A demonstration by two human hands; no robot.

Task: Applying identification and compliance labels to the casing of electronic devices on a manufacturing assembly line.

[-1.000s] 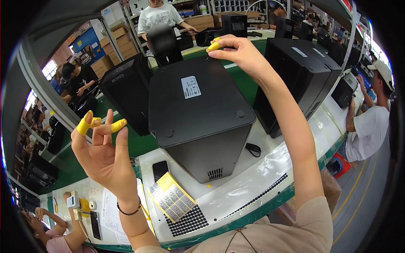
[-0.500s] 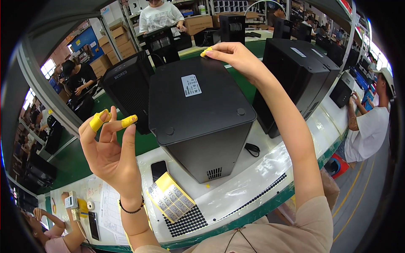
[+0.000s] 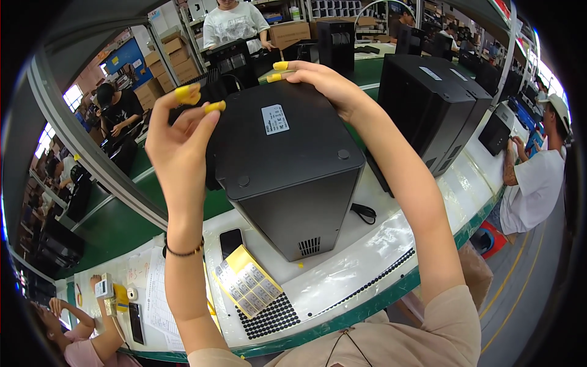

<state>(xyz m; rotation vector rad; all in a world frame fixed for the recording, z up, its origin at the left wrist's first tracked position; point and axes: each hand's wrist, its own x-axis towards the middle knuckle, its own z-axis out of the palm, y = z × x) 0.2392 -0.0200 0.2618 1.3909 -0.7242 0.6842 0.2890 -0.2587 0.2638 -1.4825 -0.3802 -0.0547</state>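
Note:
A black computer case (image 3: 293,134) stands before me, a silver label (image 3: 275,119) on its top face and a round black foot (image 3: 243,181) at the near left corner. My left hand (image 3: 180,134) is raised beside its left edge, thumb and a yellow-wrapped finger pinched together; whatever is between them is too small to make out. Over the far edge of the case, my right hand (image 3: 321,84) holds its yellow-wrapped fingers stretched out and apart, nothing visible in them. Near me lie a label sheet (image 3: 249,281) and a sheet of black round pads (image 3: 269,321).
Another black case (image 3: 428,104) stands at the right, and a ribbed one is partly hidden behind my left hand. A phone (image 3: 231,241) and a black cable (image 3: 364,213) lie near the case. A metal post (image 3: 85,147) rises at the left. Other people work around the line.
My left hand has moved up and right, to the case's left edge. My right hand has slid left along the far edge, its fingers spreading from a pinch. The case has shifted slightly left.

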